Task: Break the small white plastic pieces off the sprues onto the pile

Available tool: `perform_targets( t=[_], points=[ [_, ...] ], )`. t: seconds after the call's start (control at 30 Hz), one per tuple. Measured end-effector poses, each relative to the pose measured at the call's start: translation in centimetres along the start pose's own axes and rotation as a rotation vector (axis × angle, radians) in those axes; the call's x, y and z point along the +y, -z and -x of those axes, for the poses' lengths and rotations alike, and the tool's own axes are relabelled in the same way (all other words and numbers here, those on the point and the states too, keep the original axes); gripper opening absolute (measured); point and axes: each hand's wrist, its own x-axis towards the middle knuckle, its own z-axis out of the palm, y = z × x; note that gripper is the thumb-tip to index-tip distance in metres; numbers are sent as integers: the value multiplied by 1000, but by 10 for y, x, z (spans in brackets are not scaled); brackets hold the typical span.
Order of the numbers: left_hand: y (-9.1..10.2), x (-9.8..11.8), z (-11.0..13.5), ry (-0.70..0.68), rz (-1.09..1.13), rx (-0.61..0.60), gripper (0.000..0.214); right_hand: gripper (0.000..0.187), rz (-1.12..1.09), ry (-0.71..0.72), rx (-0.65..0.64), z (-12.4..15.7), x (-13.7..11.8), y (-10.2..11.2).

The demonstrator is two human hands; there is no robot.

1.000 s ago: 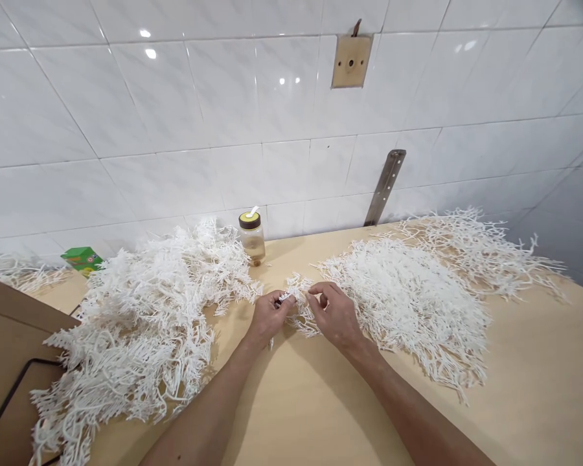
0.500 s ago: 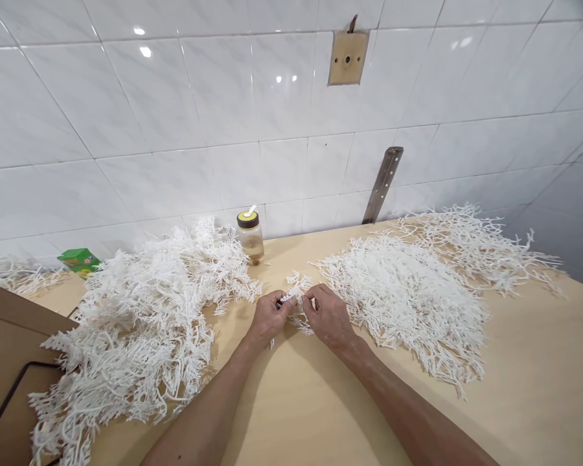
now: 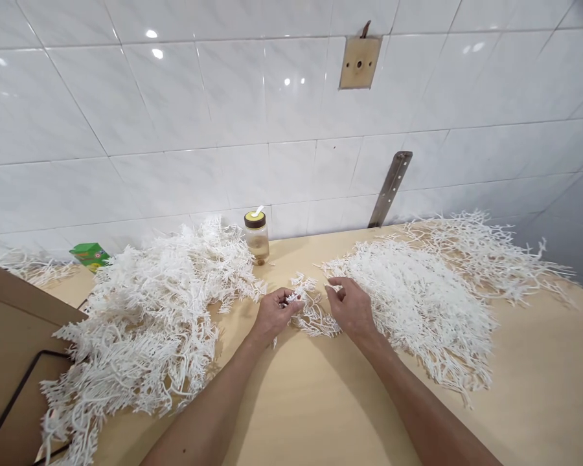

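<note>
At the bench's left edge a cardboard box (image 3: 10, 336) stands, and a green carton (image 3: 90, 254) sits by the back edge. Next to them a tall left heap (image 3: 146, 323) of white branched plastic sprigs spreads toward the front edge. A jar (image 3: 256, 236) with a dark lid stands at the back edge, just beyond the hands. Mid-bench, the left hand (image 3: 272, 314) is closed, thumb and fingertips pinching a small sprig (image 3: 295, 297). The right hand (image 3: 352, 307), a little apart from it, is closed too, nipping a short piece (image 3: 333, 285) at its fingertips. Between and under the hands lies a loose cluster (image 3: 315, 318) of the same sprigs. The flatter right heap (image 3: 418, 304) runs toward the far right corner. The thin branches look brittle, so a hard pinch or twist could snap one. Anything that slips from either hand would likely vanish among the identical white bits below. A forearm swung wide could drag a heap, and a reach toward the back could tip the jar.
</note>
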Motion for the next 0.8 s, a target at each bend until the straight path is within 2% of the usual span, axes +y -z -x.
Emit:
perform_targets(
  t=[0.13,0.23,0.37,0.53,0.8],
  points=[
    [0,2,1,11,16,-45,33,31,-153,-56,-255,9,-21,-4],
    [0,3,2,16,5,-74,32,28,-217,-87,-361,11,-29,-6],
    [3,4,1,16,18,-83,32,24,-281,-171,-372,10,-28,-4],
    [6,2,-2,-9,-27,-34,33,28,-386,-248,-440,8,-25,-2],
    [4,4,-2,-31,24,17,30,25,-414,-232,-474,10,-29,0]
  ],
)
